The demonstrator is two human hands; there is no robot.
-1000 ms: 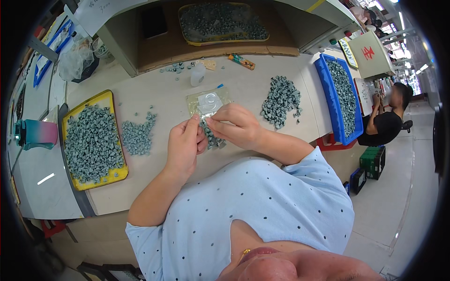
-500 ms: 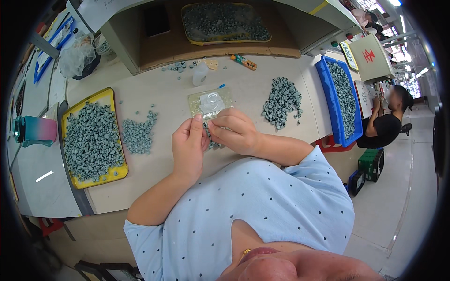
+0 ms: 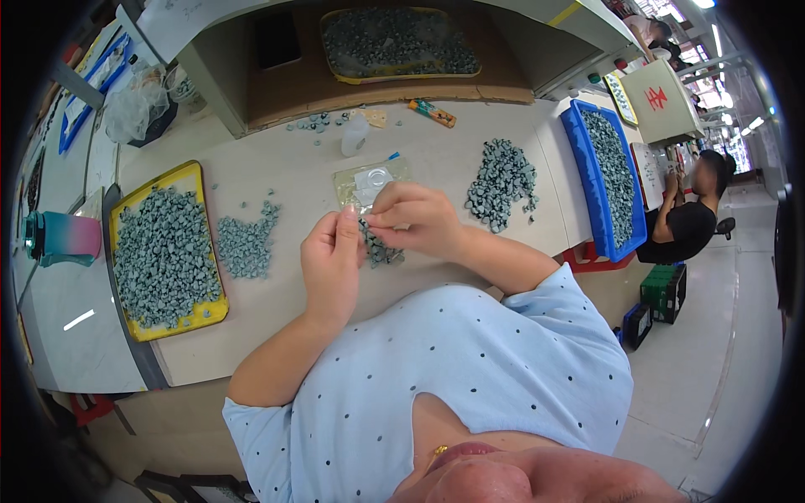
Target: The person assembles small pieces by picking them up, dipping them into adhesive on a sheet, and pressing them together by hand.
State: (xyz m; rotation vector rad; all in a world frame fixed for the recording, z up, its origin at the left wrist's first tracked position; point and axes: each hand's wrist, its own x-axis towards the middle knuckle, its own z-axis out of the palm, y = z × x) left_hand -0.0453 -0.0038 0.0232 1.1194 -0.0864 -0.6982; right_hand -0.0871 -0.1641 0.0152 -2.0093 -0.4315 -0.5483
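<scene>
My left hand (image 3: 329,245) is closed, thumb upright, holding something too small to make out. Against its thumb tip, my right hand (image 3: 412,220) pinches with finger and thumb; what lies between them is hidden. Below the fingers a small heap of grey-green pieces (image 3: 384,254) lies on the table. Just beyond the hands is a clear plastic bag (image 3: 345,186) with a white ring-shaped item (image 3: 375,178) on it. One loose pile of pieces (image 3: 245,245) lies left of my hands, and a darker pile (image 3: 503,183) lies to the right.
A yellow tray (image 3: 220,312) heaped with pieces stands left, a blue bin (image 3: 579,159) right. Beyond are a small white bottle (image 3: 355,137), an orange-green tube (image 3: 432,113) and a shelf with another yellow tray (image 3: 402,80). A co-worker (image 3: 700,214) sits at far right.
My right hand has lifted slightly and its fingers have shifted, uncovering more of the small heap beneath. The left hand has moved slightly left.
</scene>
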